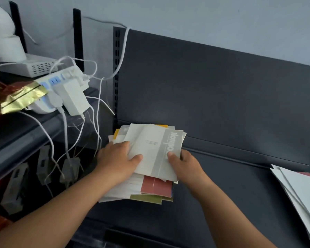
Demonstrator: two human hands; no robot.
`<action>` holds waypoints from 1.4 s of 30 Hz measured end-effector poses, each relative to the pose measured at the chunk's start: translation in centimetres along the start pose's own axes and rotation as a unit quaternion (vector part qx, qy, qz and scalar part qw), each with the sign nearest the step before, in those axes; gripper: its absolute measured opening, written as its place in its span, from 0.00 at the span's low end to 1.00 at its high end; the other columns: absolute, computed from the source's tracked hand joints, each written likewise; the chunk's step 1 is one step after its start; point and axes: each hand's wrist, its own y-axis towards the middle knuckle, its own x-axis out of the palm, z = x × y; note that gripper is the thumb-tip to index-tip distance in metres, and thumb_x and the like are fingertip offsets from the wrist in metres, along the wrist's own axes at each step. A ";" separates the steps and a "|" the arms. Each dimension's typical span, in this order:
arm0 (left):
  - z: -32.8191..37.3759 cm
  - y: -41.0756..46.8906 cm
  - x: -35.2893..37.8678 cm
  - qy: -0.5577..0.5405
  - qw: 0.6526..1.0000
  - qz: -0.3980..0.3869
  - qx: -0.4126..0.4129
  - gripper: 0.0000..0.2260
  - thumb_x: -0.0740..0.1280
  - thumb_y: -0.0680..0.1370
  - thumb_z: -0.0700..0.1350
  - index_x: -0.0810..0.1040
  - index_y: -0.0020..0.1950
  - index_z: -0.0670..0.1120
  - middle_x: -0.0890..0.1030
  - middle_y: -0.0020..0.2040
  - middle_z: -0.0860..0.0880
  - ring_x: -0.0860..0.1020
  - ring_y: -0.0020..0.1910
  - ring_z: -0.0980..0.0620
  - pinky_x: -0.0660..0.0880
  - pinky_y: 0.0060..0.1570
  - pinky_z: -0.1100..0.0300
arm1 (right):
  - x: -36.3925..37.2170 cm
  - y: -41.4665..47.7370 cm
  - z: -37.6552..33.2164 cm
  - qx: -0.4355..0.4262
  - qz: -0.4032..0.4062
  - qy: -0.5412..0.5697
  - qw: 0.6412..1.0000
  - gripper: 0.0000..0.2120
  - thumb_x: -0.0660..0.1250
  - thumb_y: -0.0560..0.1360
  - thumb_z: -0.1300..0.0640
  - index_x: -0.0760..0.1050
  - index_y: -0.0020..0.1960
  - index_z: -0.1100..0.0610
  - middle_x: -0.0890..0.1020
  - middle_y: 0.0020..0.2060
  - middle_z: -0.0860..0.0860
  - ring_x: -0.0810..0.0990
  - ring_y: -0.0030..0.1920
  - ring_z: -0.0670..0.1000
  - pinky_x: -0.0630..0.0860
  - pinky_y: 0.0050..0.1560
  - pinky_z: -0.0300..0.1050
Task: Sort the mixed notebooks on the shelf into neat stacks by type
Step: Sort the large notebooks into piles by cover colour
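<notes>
A loose pile of mixed notebooks [150,190] lies on the dark shelf [231,190], with red, olive and yellow covers showing under white ones. On top lies a grey-white notebook [156,147] with "Notebook" printed along a grey band. My left hand [116,160] grips its left edge, thumb on the cover. My right hand [184,165] holds its right edge, thumb on the grey band, fingers underneath and hidden.
A second stack of white notebooks [301,190] lies at the shelf's right edge. To the left, a white power strip [64,90] with adapters and dangling cables [97,122] sits on a neighbouring shelf, beside a gold foil bag [16,97]. A dark back panel [213,90] rises behind.
</notes>
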 end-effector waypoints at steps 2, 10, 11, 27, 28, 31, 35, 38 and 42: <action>0.9 -0.5 -0.1 -0.011 1.000 -0.003 0.022 0.21 0.58 0.78 0.59 0.68 0.67 0.49 0.73 0.63 0.50 0.65 0.67 0.47 0.61 0.66 0.50 | -0.1 0.0 0.1 0.023 0.006 0.035 0.999 0.15 0.62 0.79 0.47 0.73 0.62 0.54 0.81 0.54 0.48 0.82 0.52 0.49 0.80 0.49 0.46; 2.0 -0.7 1.0 -0.164 0.981 -0.054 0.087 0.26 0.63 0.78 0.53 0.61 0.75 0.54 0.69 0.71 0.56 0.68 0.69 0.54 0.68 0.66 0.55 | -2.2 -1.0 0.8 0.086 0.050 0.205 0.974 0.10 0.64 0.79 0.62 0.76 0.59 0.57 0.84 0.51 0.53 0.84 0.49 0.55 0.82 0.42 0.50; 2.0 -0.6 1.0 -0.182 0.977 -0.060 0.093 0.25 0.63 0.78 0.52 0.62 0.74 0.54 0.71 0.69 0.57 0.71 0.66 0.55 0.70 0.64 0.56 | -2.5 -1.2 0.9 0.091 0.056 0.222 0.969 0.10 0.64 0.79 0.63 0.76 0.59 0.58 0.84 0.50 0.53 0.84 0.49 0.55 0.81 0.43 0.50; 1.5 3.6 0.3 0.014 0.997 -0.064 0.039 0.21 0.54 0.79 0.57 0.70 0.64 0.45 0.76 0.57 0.46 0.74 0.57 0.45 0.73 0.55 0.49 | -4.3 -3.3 2.0 0.133 0.096 0.329 0.930 0.11 0.63 0.77 0.66 0.73 0.59 0.58 0.82 0.52 0.56 0.82 0.50 0.58 0.81 0.51 0.56; 1.6 3.2 0.5 0.008 0.996 -0.080 0.045 0.17 0.53 0.80 0.56 0.72 0.57 0.45 0.76 0.52 0.47 0.74 0.52 0.47 0.74 0.52 0.50 | -4.3 -3.2 2.1 0.130 0.094 0.334 0.929 0.11 0.63 0.78 0.66 0.73 0.59 0.57 0.82 0.52 0.55 0.82 0.50 0.58 0.80 0.51 0.56; 2.4 1.9 0.8 -0.045 0.992 -0.083 0.081 0.14 0.53 0.81 0.54 0.71 0.50 0.45 0.76 0.48 0.49 0.74 0.47 0.50 0.72 0.47 0.53 | -4.0 -3.0 2.1 0.126 0.084 0.360 0.920 0.12 0.63 0.78 0.66 0.72 0.59 0.55 0.83 0.52 0.54 0.82 0.50 0.56 0.81 0.45 0.53; 4.0 0.3 0.4 -0.147 0.977 -0.105 0.114 0.17 0.54 0.82 0.54 0.69 0.68 0.52 0.75 0.60 0.56 0.74 0.50 0.55 0.72 0.55 0.55 | -3.4 -2.4 2.5 0.127 0.108 0.393 0.904 0.16 0.61 0.77 0.69 0.71 0.61 0.56 0.81 0.54 0.55 0.82 0.51 0.57 0.80 0.44 0.52; 4.3 0.3 0.3 -0.190 0.972 -0.076 0.118 0.16 0.55 0.81 0.54 0.71 0.67 0.53 0.76 0.61 0.55 0.75 0.49 0.57 0.71 0.52 0.58 | -3.5 -2.4 2.8 0.124 0.130 0.387 0.904 0.17 0.60 0.77 0.70 0.72 0.60 0.54 0.81 0.55 0.54 0.81 0.52 0.58 0.80 0.50 0.55; 3.8 1.2 0.0 -0.210 0.972 -0.030 0.100 0.16 0.58 0.81 0.53 0.71 0.68 0.51 0.75 0.66 0.52 0.74 0.57 0.54 0.71 0.53 0.59 | -4.8 -2.9 2.6 0.088 0.157 0.380 0.907 0.17 0.60 0.77 0.70 0.73 0.57 0.52 0.82 0.53 0.53 0.82 0.52 0.58 0.80 0.49 0.55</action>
